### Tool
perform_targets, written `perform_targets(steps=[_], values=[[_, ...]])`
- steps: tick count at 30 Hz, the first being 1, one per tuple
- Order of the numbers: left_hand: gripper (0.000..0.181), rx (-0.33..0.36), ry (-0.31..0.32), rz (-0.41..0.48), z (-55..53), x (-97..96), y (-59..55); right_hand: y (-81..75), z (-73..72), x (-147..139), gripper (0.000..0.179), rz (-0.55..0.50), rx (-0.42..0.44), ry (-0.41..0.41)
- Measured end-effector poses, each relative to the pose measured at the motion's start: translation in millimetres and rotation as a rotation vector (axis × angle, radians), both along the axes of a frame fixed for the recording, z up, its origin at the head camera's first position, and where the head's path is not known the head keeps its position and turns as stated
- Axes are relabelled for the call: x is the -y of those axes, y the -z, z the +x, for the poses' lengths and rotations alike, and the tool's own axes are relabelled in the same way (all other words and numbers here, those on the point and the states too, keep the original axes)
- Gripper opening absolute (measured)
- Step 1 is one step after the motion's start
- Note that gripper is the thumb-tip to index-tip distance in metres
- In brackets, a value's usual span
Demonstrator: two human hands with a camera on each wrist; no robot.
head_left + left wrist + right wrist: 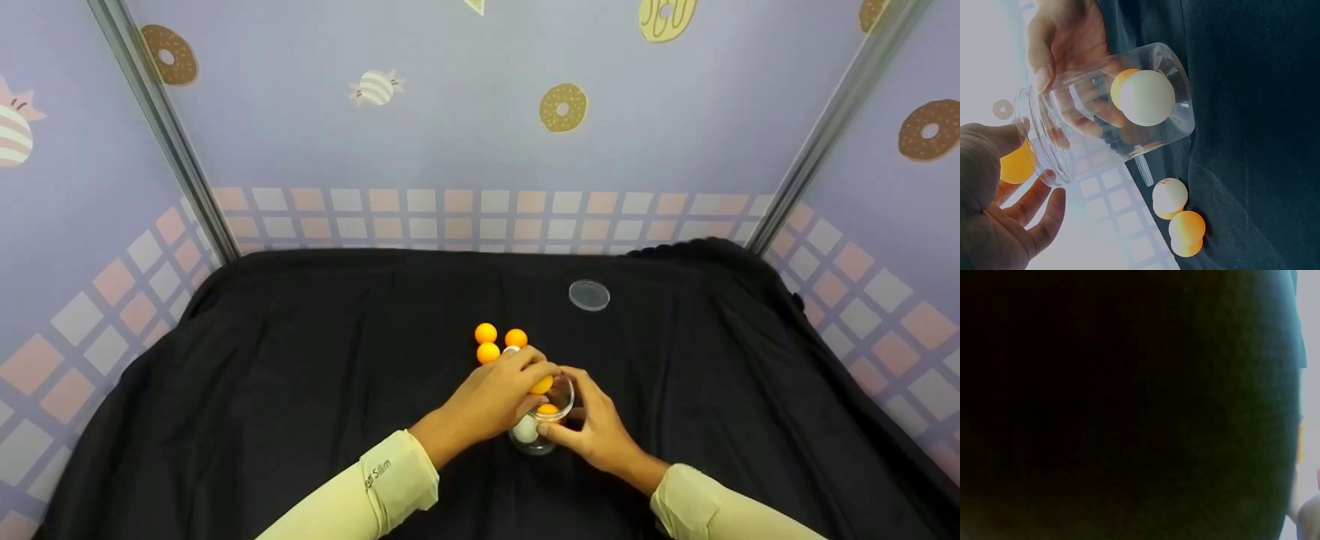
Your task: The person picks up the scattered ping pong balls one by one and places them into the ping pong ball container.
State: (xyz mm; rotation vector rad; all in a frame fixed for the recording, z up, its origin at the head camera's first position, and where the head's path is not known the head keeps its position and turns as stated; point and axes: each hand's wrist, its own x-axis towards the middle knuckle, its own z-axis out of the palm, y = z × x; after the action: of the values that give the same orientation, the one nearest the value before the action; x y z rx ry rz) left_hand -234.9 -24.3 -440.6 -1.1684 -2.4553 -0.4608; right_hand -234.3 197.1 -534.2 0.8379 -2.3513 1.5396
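Observation:
A clear jar (532, 448) stands on the black cloth, gripped round its side by my right hand (600, 435). Inside it lie a white ball (1148, 98) and an orange ball (1123, 84), seen through the wall in the left wrist view. My left hand (499, 394) is over the jar's mouth and holds another orange ball (541, 385) in its fingers, right at the rim (1044, 135). The right wrist view is almost wholly dark, so the right hand's grip shows only in the other two views.
Just beyond the left hand sit several loose balls: orange ones (486, 333) and a white one (1170, 193), close together on the black cloth (300, 375). Farther back lies a clear round lid (589, 295). Patterned walls (465, 150) enclose the table's back and sides.

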Motion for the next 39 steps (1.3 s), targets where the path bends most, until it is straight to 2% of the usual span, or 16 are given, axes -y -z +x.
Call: perform_targets(steps=[15, 31, 39], values=[[0.039, -0.063, -0.006, 0.010, -1.2, -0.3, 2.8, -0.1, -1.0, 0.3, 0.077, 0.016, -0.013, -0.007], [0.036, -0.078, -0.023, -0.014, -0.1, -0.3, 3.5, 0.6, -0.3, 0.6, 0.076, 0.013, -0.006, 0.006], [0.035, -0.047, -0.008, -0.004, -2.5, 1.6, 0.5, 0.0, -1.0, 0.8, 0.077, 0.013, -0.005, -0.014]])
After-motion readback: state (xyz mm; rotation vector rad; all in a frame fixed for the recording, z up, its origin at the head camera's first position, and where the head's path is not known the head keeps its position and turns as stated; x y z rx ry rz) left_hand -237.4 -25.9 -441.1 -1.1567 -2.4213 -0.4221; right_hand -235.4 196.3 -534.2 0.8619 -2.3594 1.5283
